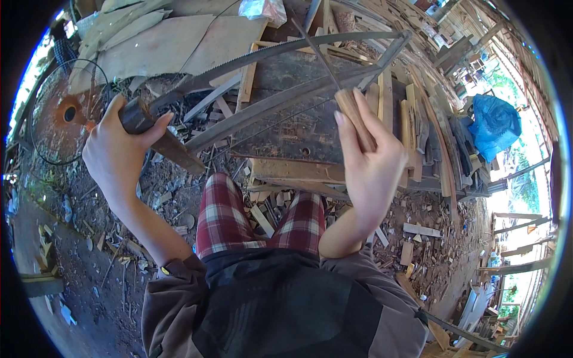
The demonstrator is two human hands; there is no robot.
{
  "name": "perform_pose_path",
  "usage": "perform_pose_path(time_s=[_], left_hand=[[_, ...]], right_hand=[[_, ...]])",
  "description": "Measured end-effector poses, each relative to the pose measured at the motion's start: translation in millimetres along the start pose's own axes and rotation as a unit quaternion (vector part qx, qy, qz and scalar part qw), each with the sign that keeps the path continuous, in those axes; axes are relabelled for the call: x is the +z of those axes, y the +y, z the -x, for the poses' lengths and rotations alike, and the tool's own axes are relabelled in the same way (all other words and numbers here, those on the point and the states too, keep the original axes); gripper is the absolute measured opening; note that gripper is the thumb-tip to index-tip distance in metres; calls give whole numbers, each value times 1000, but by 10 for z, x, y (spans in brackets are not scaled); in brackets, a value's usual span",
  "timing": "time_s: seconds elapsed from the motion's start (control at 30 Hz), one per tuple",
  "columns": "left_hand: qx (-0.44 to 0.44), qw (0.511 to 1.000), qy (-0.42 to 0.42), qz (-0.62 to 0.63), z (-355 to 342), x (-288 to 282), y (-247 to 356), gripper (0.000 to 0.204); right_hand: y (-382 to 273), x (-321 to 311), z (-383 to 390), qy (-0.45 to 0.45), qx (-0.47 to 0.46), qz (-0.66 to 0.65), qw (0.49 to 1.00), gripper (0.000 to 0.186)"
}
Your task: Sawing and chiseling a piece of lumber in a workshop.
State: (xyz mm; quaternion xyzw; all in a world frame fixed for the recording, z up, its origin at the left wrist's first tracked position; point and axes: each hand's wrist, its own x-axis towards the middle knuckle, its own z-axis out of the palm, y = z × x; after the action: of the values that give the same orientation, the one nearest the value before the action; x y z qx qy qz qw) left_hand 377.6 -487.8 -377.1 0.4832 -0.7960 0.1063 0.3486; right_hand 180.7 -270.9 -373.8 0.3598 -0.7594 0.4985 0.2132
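Note:
My left hand is closed round the dark wooden end piece of a frame saw, at the left. The saw stretches to the upper right, above a dark wooden bench. Its toothed blade runs along the far side, and a thin cord or wire spans the near side. In my right hand is a file, gripped by its light wooden handle. Its thin dark shaft points up and left, crossing the saw in this view. Whether the shaft touches the blade I cannot tell.
Thin wooden sheets lie at the far left, near a rusty disc with a hole. Long wood strips are stacked right of the bench, by a blue plastic bag. Wood scraps litter the ground round my legs.

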Motion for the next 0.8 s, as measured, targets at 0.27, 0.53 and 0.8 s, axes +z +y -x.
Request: perform_pose_path(time_s=[0.27,0.53,0.8], left_hand=[[-13,1000,-9,-4,-21,-24,31,73],[-12,1000,-7,-3,-12,-11,17,75],[-3,1000,-5,-13,-19,16,21,73]], right_hand=[[114,59,-54,26,-40,-18,999,33],[78,45,-15,17,16,-29,999,32],[34,39,9,-7,10,-35,999,34]])
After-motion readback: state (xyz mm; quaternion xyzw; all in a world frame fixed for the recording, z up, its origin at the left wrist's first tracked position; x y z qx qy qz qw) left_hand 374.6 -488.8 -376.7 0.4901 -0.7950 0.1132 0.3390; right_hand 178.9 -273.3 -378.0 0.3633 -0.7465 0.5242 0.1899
